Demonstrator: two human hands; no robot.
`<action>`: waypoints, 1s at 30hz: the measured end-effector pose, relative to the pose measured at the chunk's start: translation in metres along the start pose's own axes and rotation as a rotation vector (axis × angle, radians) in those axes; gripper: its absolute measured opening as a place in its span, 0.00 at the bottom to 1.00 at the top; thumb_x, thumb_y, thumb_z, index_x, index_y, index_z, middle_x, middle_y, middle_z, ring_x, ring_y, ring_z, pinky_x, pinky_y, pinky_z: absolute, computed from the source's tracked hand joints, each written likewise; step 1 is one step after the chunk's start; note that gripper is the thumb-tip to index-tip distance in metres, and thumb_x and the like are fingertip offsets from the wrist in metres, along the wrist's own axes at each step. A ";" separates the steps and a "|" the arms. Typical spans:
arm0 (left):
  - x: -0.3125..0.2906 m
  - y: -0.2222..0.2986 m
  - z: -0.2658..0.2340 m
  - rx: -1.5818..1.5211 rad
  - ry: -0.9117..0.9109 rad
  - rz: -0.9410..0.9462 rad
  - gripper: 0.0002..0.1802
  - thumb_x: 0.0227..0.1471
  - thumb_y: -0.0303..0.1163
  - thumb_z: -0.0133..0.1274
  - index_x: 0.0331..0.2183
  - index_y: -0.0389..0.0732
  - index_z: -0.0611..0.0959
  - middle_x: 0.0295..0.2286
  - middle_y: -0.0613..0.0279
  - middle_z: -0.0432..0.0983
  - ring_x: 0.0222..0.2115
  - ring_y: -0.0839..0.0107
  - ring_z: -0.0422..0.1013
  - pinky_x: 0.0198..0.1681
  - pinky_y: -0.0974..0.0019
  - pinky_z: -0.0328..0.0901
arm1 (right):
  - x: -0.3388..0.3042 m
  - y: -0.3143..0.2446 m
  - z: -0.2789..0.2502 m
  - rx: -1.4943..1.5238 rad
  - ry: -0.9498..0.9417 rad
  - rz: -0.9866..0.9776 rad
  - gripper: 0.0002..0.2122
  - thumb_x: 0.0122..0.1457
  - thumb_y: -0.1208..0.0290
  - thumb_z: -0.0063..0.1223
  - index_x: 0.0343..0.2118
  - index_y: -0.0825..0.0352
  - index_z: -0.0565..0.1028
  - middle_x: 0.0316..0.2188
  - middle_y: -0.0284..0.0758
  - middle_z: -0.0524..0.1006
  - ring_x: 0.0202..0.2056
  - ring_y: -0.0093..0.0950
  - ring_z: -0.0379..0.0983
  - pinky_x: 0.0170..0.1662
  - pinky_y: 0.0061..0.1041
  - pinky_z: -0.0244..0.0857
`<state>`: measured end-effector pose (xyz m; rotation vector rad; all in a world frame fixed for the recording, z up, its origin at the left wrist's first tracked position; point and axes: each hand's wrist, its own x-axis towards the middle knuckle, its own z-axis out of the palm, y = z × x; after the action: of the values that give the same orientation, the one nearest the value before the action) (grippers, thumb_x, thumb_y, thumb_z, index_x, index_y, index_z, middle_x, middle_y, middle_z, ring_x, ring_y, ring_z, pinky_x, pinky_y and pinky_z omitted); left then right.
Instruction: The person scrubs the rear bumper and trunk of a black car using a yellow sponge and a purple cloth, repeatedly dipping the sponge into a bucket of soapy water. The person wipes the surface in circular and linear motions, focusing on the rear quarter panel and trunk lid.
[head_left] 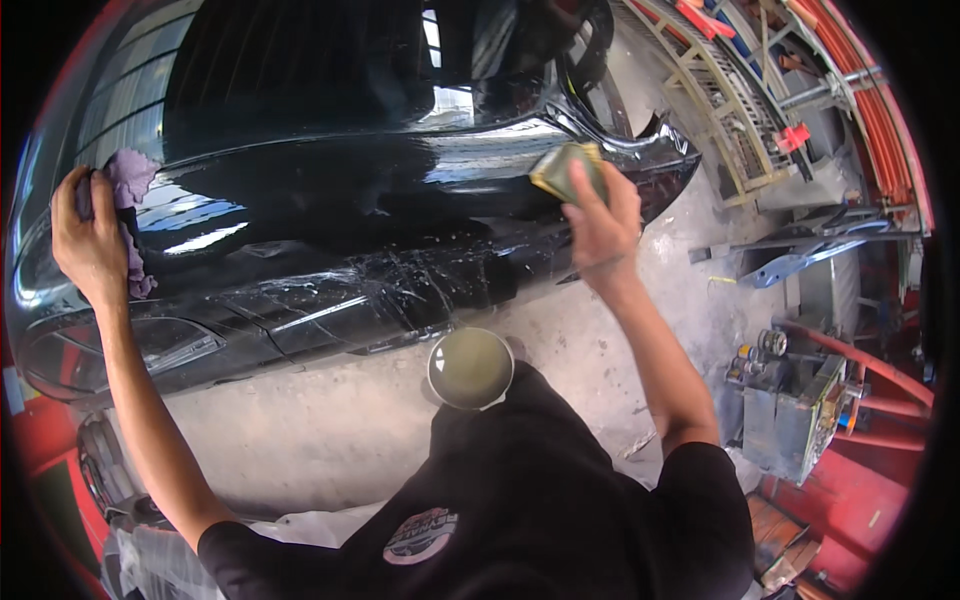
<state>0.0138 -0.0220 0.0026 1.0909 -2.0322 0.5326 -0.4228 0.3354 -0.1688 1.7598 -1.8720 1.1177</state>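
Note:
A glossy black car body [330, 210] stretches across in front of me, with water drops and wet streaks along its near side. My left hand [88, 235], fingers closed around a crumpled purple cloth [132, 178], is at the car's left part; some of the cloth hangs below the hand. In my right hand [612, 225] is a yellowish-green sponge [552, 180], gripped between thumb and fingers over the right part of the bodywork. Whether the sponge touches the paint is hard to tell. Below the car's near edge stands a round bucket [511, 384] holding murky greenish liquid.
Pale concrete floor [300, 430] runs between the car and me. On the right are a metal rack [715, 110], a blue panel-like part [815, 258], a grey metal box [790, 425] and red bars [865, 355]. Clear plastic sheeting [165, 560] lies at lower left.

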 end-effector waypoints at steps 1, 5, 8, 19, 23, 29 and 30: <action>0.003 0.003 0.005 -0.009 0.020 -0.004 0.18 0.66 0.40 0.61 0.50 0.38 0.87 0.47 0.52 0.85 0.50 0.54 0.81 0.56 0.58 0.71 | 0.016 -0.020 0.014 0.037 -0.007 -0.027 0.28 0.53 0.81 0.66 0.60 0.63 0.81 0.56 0.54 0.76 0.54 0.50 0.75 0.57 0.44 0.67; -0.004 0.011 -0.005 -0.037 0.051 -0.039 0.17 0.63 0.37 0.64 0.49 0.39 0.88 0.47 0.52 0.85 0.49 0.57 0.81 0.54 0.60 0.72 | 0.096 -0.109 0.088 0.218 0.016 -0.235 0.29 0.53 0.78 0.68 0.61 0.57 0.81 0.56 0.50 0.75 0.52 0.49 0.74 0.56 0.44 0.66; 0.002 -0.010 -0.010 0.001 0.126 0.181 0.16 0.61 0.40 0.63 0.45 0.39 0.87 0.45 0.52 0.84 0.47 0.48 0.78 0.54 0.53 0.70 | 0.103 -0.104 0.077 0.202 -0.088 -0.308 0.26 0.58 0.74 0.64 0.62 0.58 0.79 0.55 0.50 0.77 0.55 0.48 0.74 0.57 0.47 0.66; -0.010 -0.026 -0.014 -0.044 0.361 -0.116 0.16 0.59 0.36 0.62 0.45 0.37 0.87 0.47 0.50 0.83 0.50 0.49 0.78 0.56 0.53 0.70 | 0.141 -0.191 0.121 0.175 0.065 -0.386 0.25 0.55 0.76 0.66 0.59 0.64 0.81 0.56 0.51 0.76 0.54 0.49 0.74 0.57 0.47 0.64; -0.013 -0.041 -0.020 -0.056 0.306 -0.061 0.15 0.60 0.35 0.61 0.45 0.37 0.87 0.48 0.50 0.82 0.51 0.49 0.78 0.56 0.53 0.70 | 0.173 -0.219 0.131 0.249 -0.031 -0.494 0.26 0.57 0.75 0.67 0.61 0.60 0.79 0.55 0.48 0.74 0.53 0.47 0.73 0.56 0.45 0.65; -0.015 -0.068 -0.020 -0.051 0.508 -0.135 0.13 0.58 0.33 0.62 0.44 0.37 0.86 0.46 0.50 0.82 0.50 0.48 0.77 0.56 0.51 0.70 | 0.100 -0.098 0.076 0.065 -0.033 -0.337 0.29 0.54 0.79 0.64 0.63 0.62 0.80 0.57 0.51 0.76 0.55 0.51 0.74 0.60 0.47 0.65; -0.014 -0.066 -0.022 -0.059 0.521 -0.157 0.13 0.58 0.32 0.62 0.43 0.37 0.86 0.46 0.49 0.82 0.49 0.48 0.77 0.56 0.51 0.69 | 0.108 -0.114 0.081 0.103 -0.027 -0.337 0.29 0.54 0.79 0.64 0.63 0.62 0.80 0.57 0.51 0.76 0.54 0.51 0.74 0.59 0.47 0.65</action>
<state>0.0832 -0.0364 0.0056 0.9471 -1.4882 0.5990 -0.3123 0.2112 -0.1082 2.0601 -1.4791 1.0790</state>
